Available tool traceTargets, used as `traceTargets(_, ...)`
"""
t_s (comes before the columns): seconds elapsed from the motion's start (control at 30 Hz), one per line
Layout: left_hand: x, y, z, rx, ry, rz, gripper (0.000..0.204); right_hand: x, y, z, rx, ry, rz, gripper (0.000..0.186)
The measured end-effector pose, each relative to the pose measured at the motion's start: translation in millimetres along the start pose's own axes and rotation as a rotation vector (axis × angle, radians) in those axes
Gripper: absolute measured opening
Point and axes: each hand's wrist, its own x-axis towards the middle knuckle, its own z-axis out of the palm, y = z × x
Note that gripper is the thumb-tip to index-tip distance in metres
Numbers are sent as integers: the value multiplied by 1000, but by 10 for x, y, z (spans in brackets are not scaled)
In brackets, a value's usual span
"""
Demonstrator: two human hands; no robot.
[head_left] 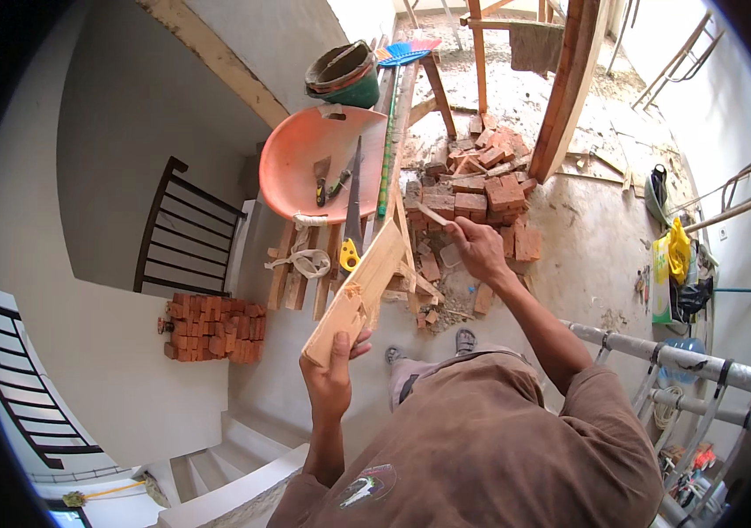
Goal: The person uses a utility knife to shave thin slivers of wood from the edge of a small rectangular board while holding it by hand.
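Note:
A short pale wooden board [381,261] slants up from my left hand [329,370], whose thumb and fingers close around its lower end. Rough, chipped wood shows partway along the board. My right hand [478,249] pinches a thin wooden strip [433,215], apart from the board and to its right. Just beyond the board, a handsaw [354,207] with a yellow handle rests on the wooden bench [284,286], its blade lying across an orange basin [284,176]. A scraper [321,179] and another small tool lie in the basin.
Stacked green and dark buckets [353,84] and a blue fan-shaped broom head [403,53] sit at the bench's far end. Beyond the board lie broken and whole bricks [481,198]. More bricks [214,328] stand at left. Metal scaffolding [701,363] is close on my right.

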Motion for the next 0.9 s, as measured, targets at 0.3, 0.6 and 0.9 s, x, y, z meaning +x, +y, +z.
traceTargets(0.3, 18, 53, 13, -25, -21, 3, 39, 88, 274, -7, -19, 70, 110, 44)
traceTargets(0.6, 70, -176, 53, -2, -67, -24, 41, -234, -627, 176, -37, -18, -356, 47)
traceTargets(0.9, -48, -357, 83, -65, -111, -174, 37, -210, 228, 280, -105, 17, -239, 51)
